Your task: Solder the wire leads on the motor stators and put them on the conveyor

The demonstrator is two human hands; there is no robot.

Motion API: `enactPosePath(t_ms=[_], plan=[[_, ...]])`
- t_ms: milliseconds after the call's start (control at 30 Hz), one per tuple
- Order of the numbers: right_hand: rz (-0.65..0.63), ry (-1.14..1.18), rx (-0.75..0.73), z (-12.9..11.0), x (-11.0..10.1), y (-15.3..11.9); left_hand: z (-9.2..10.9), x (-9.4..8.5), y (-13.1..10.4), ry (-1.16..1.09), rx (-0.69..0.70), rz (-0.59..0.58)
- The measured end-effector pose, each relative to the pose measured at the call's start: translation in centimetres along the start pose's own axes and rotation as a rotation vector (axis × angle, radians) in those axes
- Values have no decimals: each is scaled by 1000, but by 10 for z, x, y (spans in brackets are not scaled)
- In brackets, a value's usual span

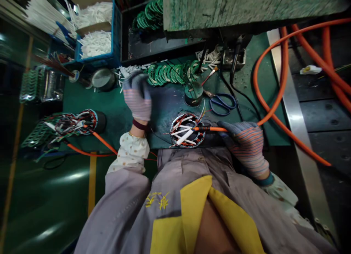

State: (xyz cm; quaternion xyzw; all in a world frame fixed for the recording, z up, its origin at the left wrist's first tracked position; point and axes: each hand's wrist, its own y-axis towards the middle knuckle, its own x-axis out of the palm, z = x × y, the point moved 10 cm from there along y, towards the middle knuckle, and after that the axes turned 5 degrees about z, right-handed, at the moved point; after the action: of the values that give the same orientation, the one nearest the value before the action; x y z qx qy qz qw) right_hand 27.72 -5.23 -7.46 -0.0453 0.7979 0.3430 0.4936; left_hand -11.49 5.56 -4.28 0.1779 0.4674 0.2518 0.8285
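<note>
My left hand [137,95], in a striped glove, is over the green mat beside a pile of short white tubes [128,70]; its fingers are blurred and what they hold, if anything, is hidden. My right hand [245,142], gloved too, is wrapped round the orange cable [218,129] near the mat's front edge. That cable runs left to a ring-shaped wound part [201,135], where white sleeves [184,136] and thin coloured wires cross the opening. Blue-handled scissors [222,103] lie behind it, next to a round green-topped container [193,93].
A second wound part [100,121] with an orange cable sits at the left. Behind are green ring pieces [170,74], a round metal tin [103,79] and a blue crate [116,38] of white tubes. Thick orange cable [285,64] loops across the right.
</note>
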Motion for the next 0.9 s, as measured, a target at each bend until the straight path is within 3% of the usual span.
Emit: enactPosePath(t_ms=[67,133,233,300,367,500,567,600,667,733,800,900], plan=[[-2,-6,-2,1,2,2,-46,15,7,16,-137,-8],[-34,-15,12,5,6,5,-67,51,13,23,-178,-98],[-86,-24,43,11,11,7,-54,98,15,31,-84,-155],[-78,-21,55,13,11,7,-33,110,14,34,-1,-163],[-73,-21,78,14,12,6,-13,99,12,50,45,-153],[-94,-2,149,15,10,9,34,24,3,45,65,-130],[-91,27,165,10,1,14,79,10,-18,-96,185,-371],[-78,40,166,7,-5,18,105,9,-35,-149,287,-530],[-51,39,186,2,-14,24,142,7,-65,-216,407,-730],[-42,33,253,7,-13,26,154,8,-74,-240,380,-746],[-62,119,354,18,1,26,147,4,-64,-231,286,-625],[-108,514,462,24,25,38,138,-7,-49,-195,292,-486]])
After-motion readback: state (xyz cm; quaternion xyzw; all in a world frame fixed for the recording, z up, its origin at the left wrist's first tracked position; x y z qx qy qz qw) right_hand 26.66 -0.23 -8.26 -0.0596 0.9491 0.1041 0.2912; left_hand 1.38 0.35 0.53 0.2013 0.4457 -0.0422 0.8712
